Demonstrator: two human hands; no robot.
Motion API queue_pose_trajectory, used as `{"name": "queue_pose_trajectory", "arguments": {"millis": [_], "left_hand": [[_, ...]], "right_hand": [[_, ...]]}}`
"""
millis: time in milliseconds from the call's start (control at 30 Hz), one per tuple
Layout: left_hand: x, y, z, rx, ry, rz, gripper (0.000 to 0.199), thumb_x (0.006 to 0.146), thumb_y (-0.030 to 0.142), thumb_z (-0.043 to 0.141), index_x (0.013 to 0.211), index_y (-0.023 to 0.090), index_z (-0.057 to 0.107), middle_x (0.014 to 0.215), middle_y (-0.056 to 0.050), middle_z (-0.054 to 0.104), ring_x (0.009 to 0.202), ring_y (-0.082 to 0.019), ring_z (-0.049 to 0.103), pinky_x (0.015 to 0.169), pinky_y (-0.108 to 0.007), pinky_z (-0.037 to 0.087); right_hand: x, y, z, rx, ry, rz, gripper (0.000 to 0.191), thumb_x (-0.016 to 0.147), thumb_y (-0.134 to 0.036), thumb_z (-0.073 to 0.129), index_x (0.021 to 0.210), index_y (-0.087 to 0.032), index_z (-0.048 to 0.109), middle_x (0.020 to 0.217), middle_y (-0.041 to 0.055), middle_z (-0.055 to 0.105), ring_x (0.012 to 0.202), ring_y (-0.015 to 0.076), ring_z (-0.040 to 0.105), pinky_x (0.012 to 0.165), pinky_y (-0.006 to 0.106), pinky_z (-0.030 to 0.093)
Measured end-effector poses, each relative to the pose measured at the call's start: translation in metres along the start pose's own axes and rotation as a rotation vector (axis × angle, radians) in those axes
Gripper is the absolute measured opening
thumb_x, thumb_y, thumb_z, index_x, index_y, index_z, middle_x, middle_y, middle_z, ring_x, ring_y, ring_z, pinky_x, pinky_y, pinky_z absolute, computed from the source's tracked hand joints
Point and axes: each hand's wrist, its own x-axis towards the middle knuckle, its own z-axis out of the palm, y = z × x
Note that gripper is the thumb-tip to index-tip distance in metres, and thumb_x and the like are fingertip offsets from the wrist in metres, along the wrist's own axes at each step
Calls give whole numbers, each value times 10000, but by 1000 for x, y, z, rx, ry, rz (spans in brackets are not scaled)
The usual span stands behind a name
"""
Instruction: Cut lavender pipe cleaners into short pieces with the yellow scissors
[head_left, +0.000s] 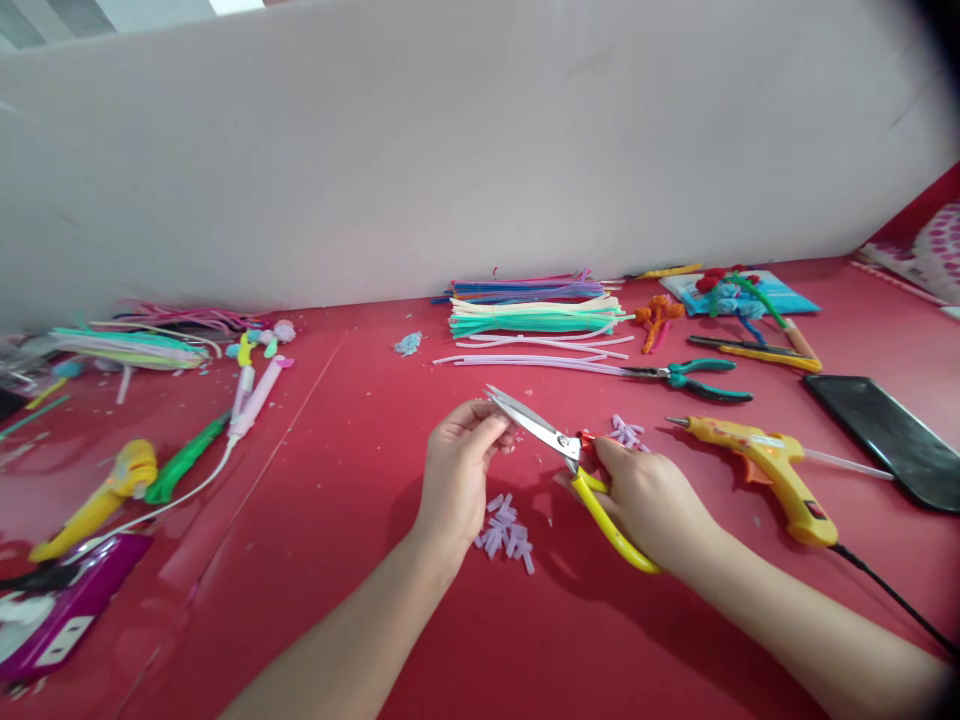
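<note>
My right hand [649, 495] grips a pair of scissors [534, 424] with yellow and red handles. Their blades point up and left, with the tips at the fingers of my left hand [461, 465]. That hand is closed in a pinch; whatever it holds is too small or hidden to make out. Below the blades, beside my left wrist, lies a loose pile of short lilac pipe cleaner pieces [508, 535]. A smaller group of lilac pieces [626, 433] sits just beyond my right hand.
Bundled pipe cleaners [536, 317] lie at the back by the white partition [450, 150]. Teal-handled pliers [697, 380], a yellow glue gun [772, 470] with its cord and a black phone [889, 440] are on the right. Another yellow glue gun [97, 500] and a purple box [79, 605] lie left.
</note>
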Motion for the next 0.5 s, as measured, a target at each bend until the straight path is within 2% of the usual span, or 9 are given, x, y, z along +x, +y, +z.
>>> {"name": "queue_pose_trajectory", "arguments": {"millis": [200, 333, 433, 500], "left_hand": [[0, 1, 1, 29, 2, 1, 56, 658, 181, 556, 690, 136, 564, 612, 6, 517, 555, -65, 454, 549, -192, 372], [0, 2, 1, 72, -2, -5, 78, 653, 207, 567, 694, 142, 557, 624, 6, 529, 558, -70, 469, 559, -197, 379], [0, 1, 1, 227, -77, -12, 101, 663, 245, 556, 687, 147, 563, 612, 4, 534, 558, -81, 477, 562, -208, 385], [-1, -1, 2, 396, -131, 6, 114, 665, 260, 550, 699, 155, 578, 626, -1, 552, 581, -96, 494, 582, -220, 391]], "right_hand": [[0, 2, -3, -6, -3, 7, 312, 723, -500, 384, 661, -196, 415, 471, -15, 469, 407, 100, 415, 425, 219, 177], [3, 3, -9, 26, -40, 74, 326, 722, -513, 378, 626, -203, 410, 464, -17, 452, 428, 109, 430, 429, 219, 196], [7, 3, -15, 115, -55, 133, 304, 704, -505, 407, 646, -207, 429, 500, -14, 484, 468, 115, 451, 441, 211, 230], [10, 2, -18, 260, -69, 142, 267, 710, -465, 412, 662, -205, 442, 542, -15, 511, 499, 112, 461, 455, 201, 262]]}}
